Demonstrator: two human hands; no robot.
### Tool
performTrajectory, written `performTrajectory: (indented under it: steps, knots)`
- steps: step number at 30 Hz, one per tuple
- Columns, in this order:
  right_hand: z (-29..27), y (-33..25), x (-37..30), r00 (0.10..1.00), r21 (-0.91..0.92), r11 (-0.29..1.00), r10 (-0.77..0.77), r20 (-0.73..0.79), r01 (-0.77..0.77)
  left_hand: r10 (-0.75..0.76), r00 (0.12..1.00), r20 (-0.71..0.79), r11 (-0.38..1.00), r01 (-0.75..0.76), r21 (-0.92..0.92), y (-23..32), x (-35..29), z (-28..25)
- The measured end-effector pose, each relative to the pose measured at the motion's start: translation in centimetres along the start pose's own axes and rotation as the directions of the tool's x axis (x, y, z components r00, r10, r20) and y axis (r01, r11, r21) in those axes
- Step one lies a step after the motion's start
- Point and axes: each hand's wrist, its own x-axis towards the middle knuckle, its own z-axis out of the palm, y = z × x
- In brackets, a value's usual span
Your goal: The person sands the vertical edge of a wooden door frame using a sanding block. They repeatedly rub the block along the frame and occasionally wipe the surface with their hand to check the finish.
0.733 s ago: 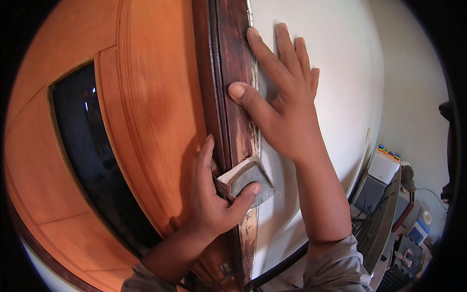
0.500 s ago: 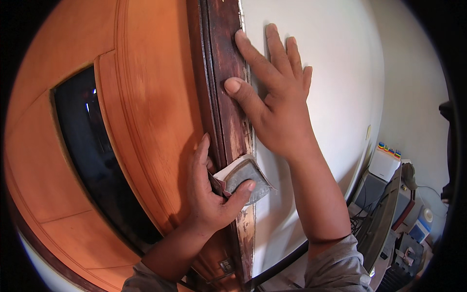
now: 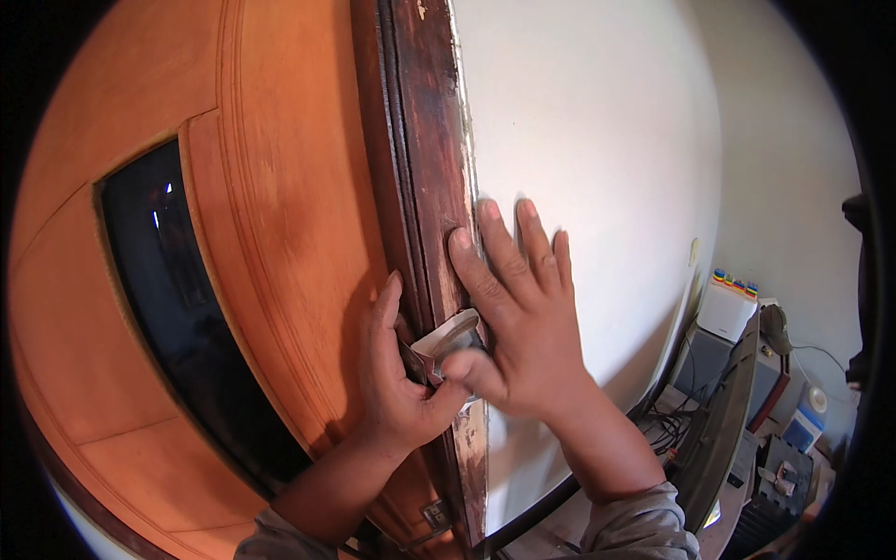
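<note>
Right hand (image 3: 532, 345): now lower, down from higher along the frame (image 3: 431, 140) to just beside the sheet (image 3: 452, 333); fingers spread and pointing up, index tip over the frame's right edge, the next fingers over the white wall (image 3: 597, 140). Its thumb (blurred) reaches across the sheet toward the left thumb; contact cannot be told.

Left hand (image 3: 399, 392): in much the same place as earlier, pinching the sheet between thumb and fingers, index finger raised on the door side.

Sheet: one, grey, bent, with a pale edge; lies across the frame's face, between the two hands, partly covered by the right thumb.

Frame: dark brown wood, upright, grooved at left; bare, pale patches along the right edge, above and below the sheet.

Door (image 3: 299, 215): orange-brown wood, left of the frame, with one dark glass pane (image 3: 173, 280).

Lower right, well apart from the hands: one white box (image 3: 727, 312) with coloured striped pieces on top; tangled cables (image 3: 665, 434); one dark panel (image 3: 723, 420), tilted; one blue-and-white container (image 3: 805, 425).
</note>
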Motion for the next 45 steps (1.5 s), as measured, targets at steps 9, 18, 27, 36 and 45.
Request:
performTrajectory:
  steps: [9, 18, 27, 36, 45]
  knots:
    - [-0.1, -1.0, 2.4, 1.0, -0.192, 0.981, 0.009, 0.013, -0.007, 0.122, 0.992, 0.019, 0.977, -0.124, 0.176, 0.2, 0.8, -0.4]
    - [-0.4, -1.1, 3.8, 0.999, -0.164, 0.986, 0.019, -0.033, -0.024, 0.123, 0.992, 0.02, 0.975, -0.125, 0.183, 0.1, 0.9, -0.3]
    - [-1.3, -1.5, 0.4, 0.991, -0.125, 0.99, 0.086, 0.101, -0.073, 0.018, 0.999, -0.028, 0.999, -0.017, 0.031, -0.2, 0.7, 0.6]
    - [-0.7, -1.2, 0.9, 0.998, -0.091, 0.995, 0.055, 0.043, -0.051, 0.09, 0.996, -0.028, 0.987, -0.085, 0.135, -0.3, 1.0, 0.5]
    - [-0.6, -0.7, 3.2, 1.0, -0.145, 0.989, 0.026, -0.001, -0.026, 0.196, 0.981, 0.003, 0.952, -0.19, 0.241, 0.0, 1.6, 0.2]
